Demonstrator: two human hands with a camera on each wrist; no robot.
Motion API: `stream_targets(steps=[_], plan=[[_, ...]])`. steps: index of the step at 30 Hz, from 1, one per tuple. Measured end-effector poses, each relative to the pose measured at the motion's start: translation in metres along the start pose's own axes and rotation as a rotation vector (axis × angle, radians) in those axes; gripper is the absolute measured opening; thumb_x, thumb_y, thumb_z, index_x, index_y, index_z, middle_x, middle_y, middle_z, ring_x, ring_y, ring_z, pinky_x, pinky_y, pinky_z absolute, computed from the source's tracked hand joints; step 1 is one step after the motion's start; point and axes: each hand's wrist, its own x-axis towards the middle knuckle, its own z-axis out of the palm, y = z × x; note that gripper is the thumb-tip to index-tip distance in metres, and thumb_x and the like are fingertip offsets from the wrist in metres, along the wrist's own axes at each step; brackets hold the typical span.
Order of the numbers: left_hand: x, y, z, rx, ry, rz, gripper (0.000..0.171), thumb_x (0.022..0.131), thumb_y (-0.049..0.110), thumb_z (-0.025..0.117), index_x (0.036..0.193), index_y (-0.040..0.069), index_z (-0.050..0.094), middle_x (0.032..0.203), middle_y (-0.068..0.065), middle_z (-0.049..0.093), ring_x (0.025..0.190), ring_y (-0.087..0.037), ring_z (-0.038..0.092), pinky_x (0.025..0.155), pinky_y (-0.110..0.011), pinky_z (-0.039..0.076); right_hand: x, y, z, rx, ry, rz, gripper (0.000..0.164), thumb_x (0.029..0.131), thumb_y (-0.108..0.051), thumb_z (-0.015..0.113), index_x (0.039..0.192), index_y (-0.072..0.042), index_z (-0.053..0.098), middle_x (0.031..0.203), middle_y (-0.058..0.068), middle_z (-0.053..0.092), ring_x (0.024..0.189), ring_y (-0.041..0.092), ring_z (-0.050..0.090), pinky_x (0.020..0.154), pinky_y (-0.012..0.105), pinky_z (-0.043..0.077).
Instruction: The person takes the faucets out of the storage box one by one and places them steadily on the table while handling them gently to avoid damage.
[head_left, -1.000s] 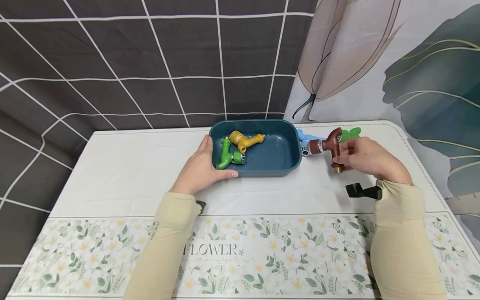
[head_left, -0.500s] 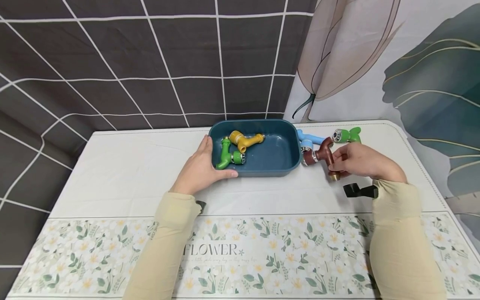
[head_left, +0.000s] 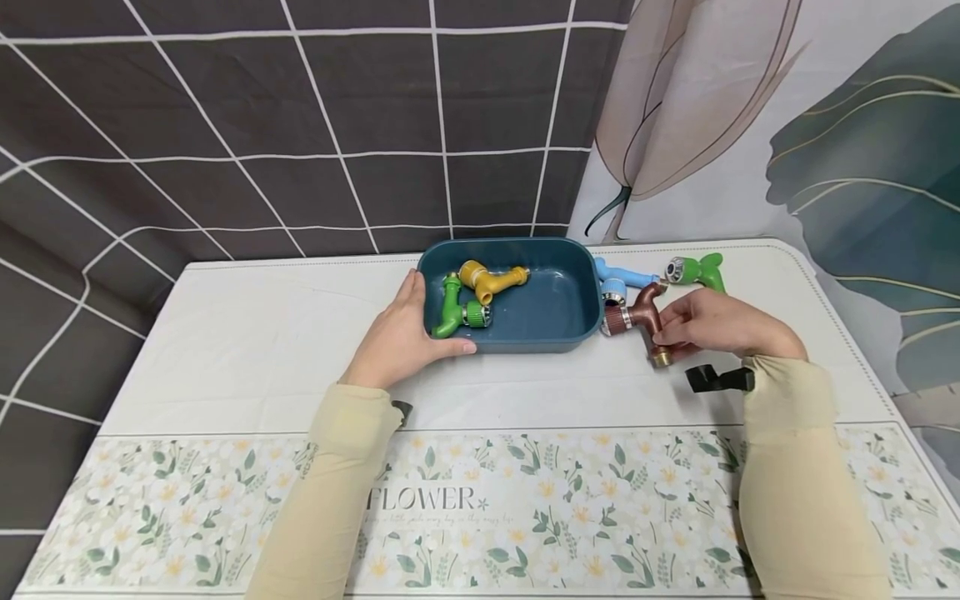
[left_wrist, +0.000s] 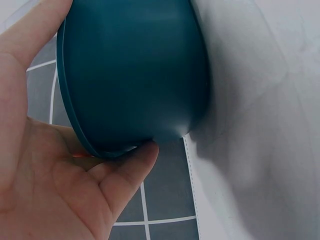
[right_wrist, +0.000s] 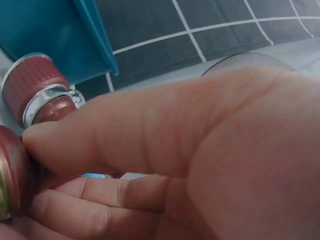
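Note:
A dark teal plastic basin (head_left: 510, 344) stands at the back of the table. My left hand (head_left: 395, 337) holds its left end, thumb along the front rim and fingers round the far side; the left wrist view shows the basin's end wall (left_wrist: 135, 75) between them. Inside the basin lie a green tap (head_left: 451, 308) and a yellow tap (head_left: 491, 282). To its right, my right hand (head_left: 720, 323) pinches the body of a brown tap (head_left: 643, 315) between thumb and fingers. The ribbed brown knob (right_wrist: 35, 82) is beside the basin's right wall; whether they touch I cannot tell.
Behind the brown tap, a light blue tap (head_left: 626, 277) lies against or close to the basin's right end. Another green tap (head_left: 695, 271) lies farther right, near the table's back edge. A dark gridded cloth (head_left: 360, 125) hangs behind the table (head_left: 285, 350).
My right hand has brought the brown tap down and a little toward me and left, uncovering the blue and green taps behind. My left hand and the basin have stayed put.

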Motion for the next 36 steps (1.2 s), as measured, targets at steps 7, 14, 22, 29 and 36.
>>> stream_targets(steps=[7, 14, 22, 29, 36], plan=[[0.0001, -0.0003, -0.0001, 0.003, -0.001, -0.003, 0.132, 0.073, 0.067, 0.079, 0.159, -0.003, 0.009, 0.168, -0.017, 0.005, 0.150, -0.037, 0.022, 0.117, -0.051, 0.029, 0.0059, 0.0062, -0.0012, -0.010, 0.005, -0.004, 0.025, 0.097, -0.007, 0.059, 0.112, 0.013, 0.065, 0.088, 0.009, 0.073, 0.080, 0.020, 0.071, 0.071, 0.031, 0.060], [0.0001, 0.0007, -0.0006, 0.002, -0.004, -0.004, 0.132, 0.073, 0.068, 0.079, 0.159, -0.003, 0.009, 0.168, -0.016, 0.005, 0.151, -0.036, 0.021, 0.117, -0.051, 0.029, 0.0079, 0.0060, 0.0025, 0.009, 0.020, 0.019, 0.024, 0.098, -0.009, 0.061, 0.110, 0.012, 0.064, 0.085, 0.006, 0.071, 0.078, 0.019, 0.070, 0.071, 0.032, 0.060], [0.0005, 0.0008, 0.0000, -0.001, -0.005, 0.002, 0.132, 0.072, 0.068, 0.079, 0.159, -0.004, 0.010, 0.168, -0.017, 0.005, 0.151, -0.036, 0.021, 0.117, -0.051, 0.029, 0.0091, 0.0080, 0.0029, -0.003, 0.046, 0.033, 0.031, 0.099, -0.013, 0.062, 0.115, 0.014, 0.061, 0.085, 0.005, 0.071, 0.078, 0.019, 0.070, 0.071, 0.034, 0.060], [-0.0001, 0.0006, -0.0003, 0.001, -0.010, -0.002, 0.131, 0.073, 0.067, 0.079, 0.159, -0.003, 0.009, 0.168, -0.016, 0.004, 0.151, -0.036, 0.021, 0.118, -0.051, 0.028, 0.0083, 0.0066, 0.0035, -0.001, 0.041, 0.028, 0.029, 0.099, -0.012, 0.062, 0.115, 0.013, 0.063, 0.084, 0.006, 0.071, 0.076, 0.020, 0.069, 0.069, 0.033, 0.060], [-0.0003, 0.0005, 0.0001, 0.001, -0.008, 0.000, 0.131, 0.073, 0.067, 0.079, 0.159, -0.003, 0.009, 0.168, -0.017, 0.005, 0.151, -0.036, 0.020, 0.118, -0.051, 0.028, 0.0075, 0.0046, 0.0048, -0.012, 0.047, 0.022, 0.026, 0.098, -0.012, 0.063, 0.112, 0.011, 0.064, 0.084, 0.007, 0.071, 0.076, 0.021, 0.070, 0.070, 0.034, 0.061]])
